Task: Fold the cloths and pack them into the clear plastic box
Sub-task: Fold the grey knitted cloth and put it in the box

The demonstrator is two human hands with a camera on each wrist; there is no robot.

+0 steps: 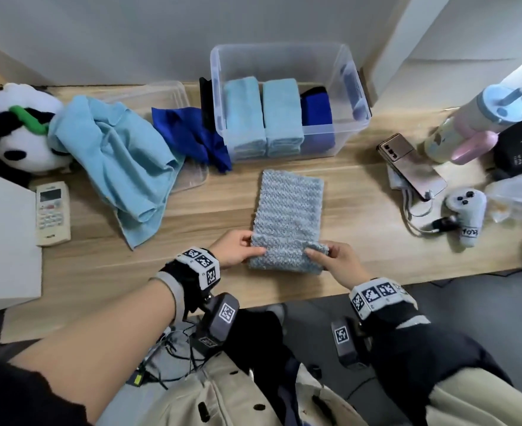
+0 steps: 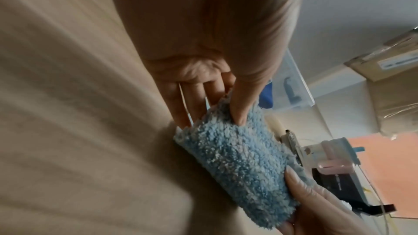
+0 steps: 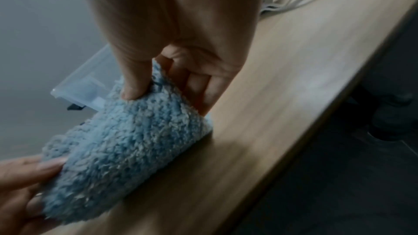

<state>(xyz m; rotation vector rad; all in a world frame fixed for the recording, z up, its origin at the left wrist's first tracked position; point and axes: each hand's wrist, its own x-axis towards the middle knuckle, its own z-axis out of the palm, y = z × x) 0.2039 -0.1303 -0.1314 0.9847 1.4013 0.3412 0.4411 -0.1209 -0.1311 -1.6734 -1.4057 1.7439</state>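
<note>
The left hand [image 1: 238, 247] pinches the near left corner of the fluffy pale blue-grey cloth [image 1: 289, 210], thumb on top and fingers beneath; the right hand [image 1: 335, 258] pinches the near right corner the same way. Both hands lift that near edge and curl it over, while the rest of the cloth lies flat on the light wooden table [image 1: 361, 241]. At twelve o'clock from the cloth stands the clear plastic box [image 1: 346, 87], holding two folded light blue cloths [image 1: 264, 112] and a dark blue one. At three o'clock lies a grey game controller [image 1: 467, 213] with black lettering too blurred to read.
</note>
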